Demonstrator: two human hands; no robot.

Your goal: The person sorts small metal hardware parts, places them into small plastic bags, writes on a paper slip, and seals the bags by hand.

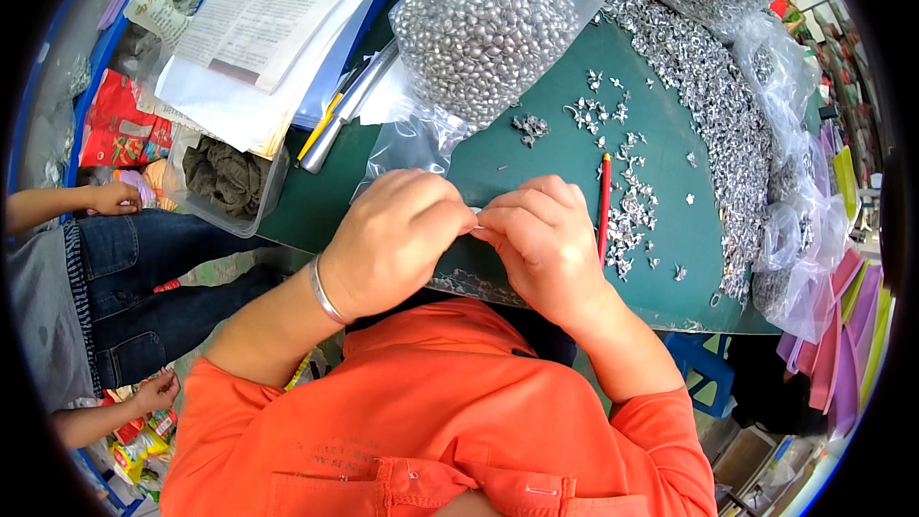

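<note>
I had a small whitish piece (476, 213) pinched between the fingertips of my left hand (392, 235) and my right hand (544, 241), both closed in narrow and nearly touching. Only a pale sliver of it showed; my fingers hid its full shape. It was in front of my chest, near the front edge of the green table (684, 220). Ahead, green tabletop showed as far as a bag of silvery beads (483, 33) and a little dark metal cluster (530, 129). A red pen (604, 211) lay just beside my right hand, with loose metal bits (629, 220) beyond it, bounding my room on that side.
</note>
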